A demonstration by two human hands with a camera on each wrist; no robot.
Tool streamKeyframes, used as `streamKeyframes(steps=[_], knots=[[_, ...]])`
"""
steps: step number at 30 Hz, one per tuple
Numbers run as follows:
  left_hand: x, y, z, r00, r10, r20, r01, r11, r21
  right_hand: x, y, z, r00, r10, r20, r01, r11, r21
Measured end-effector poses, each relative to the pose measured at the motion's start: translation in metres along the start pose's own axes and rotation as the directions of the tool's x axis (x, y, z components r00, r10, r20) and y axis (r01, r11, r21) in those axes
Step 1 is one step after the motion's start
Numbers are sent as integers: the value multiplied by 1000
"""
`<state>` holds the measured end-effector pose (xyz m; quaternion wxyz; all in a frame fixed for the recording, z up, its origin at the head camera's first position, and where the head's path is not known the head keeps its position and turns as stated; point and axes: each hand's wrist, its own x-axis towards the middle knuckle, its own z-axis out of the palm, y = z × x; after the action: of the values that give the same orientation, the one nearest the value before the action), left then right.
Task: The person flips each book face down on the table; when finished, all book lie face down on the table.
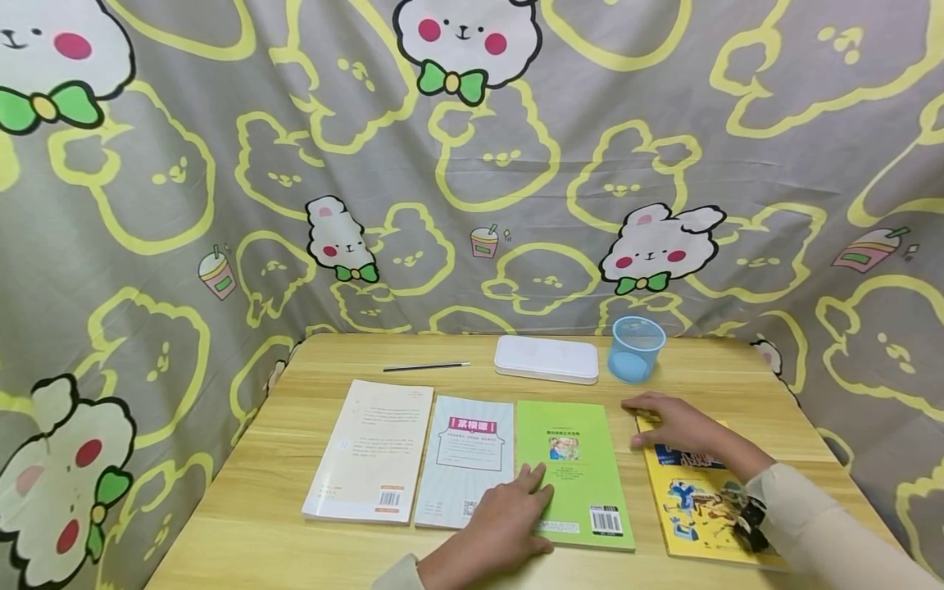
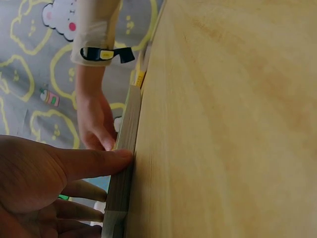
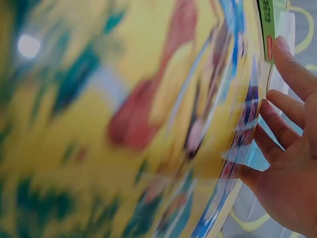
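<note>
A green book (image 1: 578,496) lies flat on the table. My left hand (image 1: 509,516) rests at its lower left with straight, spread fingers, overlapping the neighbouring pale blue book (image 1: 435,492). In the left wrist view, the thumb (image 2: 96,161) lies against the book's page edge. At the right, my right hand (image 1: 674,422) reaches over the top of a yellow illustrated book (image 1: 678,508). Its fingers extend past that book's upper left corner; in the right wrist view they run straight along the edge of the glossy cover (image 3: 148,89).
A cream book (image 1: 376,459) lies at the left end of the row. Behind the row are a thin dark stick-like pen or brush (image 1: 426,367), a white case (image 1: 546,359) and a blue mesh cup (image 1: 636,352). Patterned curtain (image 1: 546,205) encloses the wooden table's (image 1: 243,500) back and sides.
</note>
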<state>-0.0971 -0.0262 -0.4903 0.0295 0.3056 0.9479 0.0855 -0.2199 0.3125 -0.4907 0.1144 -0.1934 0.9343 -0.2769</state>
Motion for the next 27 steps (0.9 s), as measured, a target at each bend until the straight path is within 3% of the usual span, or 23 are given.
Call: streamKeyframes(steps=[10, 27], knots=[[0, 0, 0, 1000, -6, 15, 6, 1000, 1, -21, 25, -13, 999, 1, -37, -1, 1000, 0], [1, 0, 0, 1000, -8, 18, 8, 1000, 15, -52, 58, -31, 991, 107, -85, -106, 994, 17]])
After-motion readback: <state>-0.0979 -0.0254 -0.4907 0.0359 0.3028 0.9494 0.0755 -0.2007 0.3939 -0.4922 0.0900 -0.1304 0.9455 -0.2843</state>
